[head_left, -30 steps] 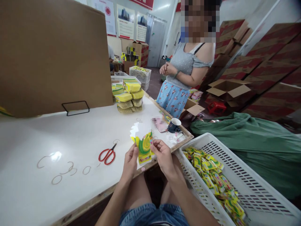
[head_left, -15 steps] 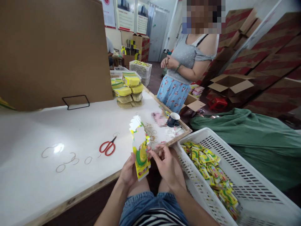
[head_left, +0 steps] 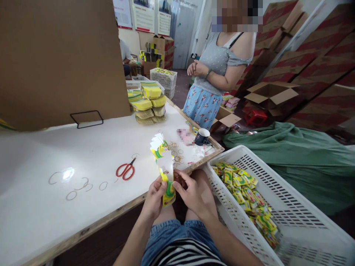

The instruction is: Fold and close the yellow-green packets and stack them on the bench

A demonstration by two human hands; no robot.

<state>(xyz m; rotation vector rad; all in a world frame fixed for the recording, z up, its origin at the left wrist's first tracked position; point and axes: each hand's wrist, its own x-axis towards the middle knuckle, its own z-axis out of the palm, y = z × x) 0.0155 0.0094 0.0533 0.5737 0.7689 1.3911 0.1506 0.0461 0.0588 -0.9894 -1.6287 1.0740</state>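
Note:
My left hand [head_left: 154, 197] and my right hand [head_left: 194, 192] both grip a fanned stack of yellow-green packets [head_left: 163, 168], held upright over my lap at the edge of the white table [head_left: 69, 155]. Fingers of both hands are closed around the stack's lower end. A white plastic crate [head_left: 280, 192] with several more yellow-green packets [head_left: 245, 194] stands just to my right. Red-handled scissors [head_left: 126, 170] lie on the table left of the stack.
Rubber bands [head_left: 79, 186] lie scattered on the table. Bundled packets [head_left: 148, 103] are piled at the far edge, next to a big cardboard sheet [head_left: 61, 59]. A dark cup [head_left: 202, 136] sits near the table corner. Another person [head_left: 219, 70] stands beyond. Green cloth [head_left: 291, 159] and cartons lie right.
The packet stack has dropped from above the table edge toward my lap and turned more edge-on. Both hands moved down and closer together around it.

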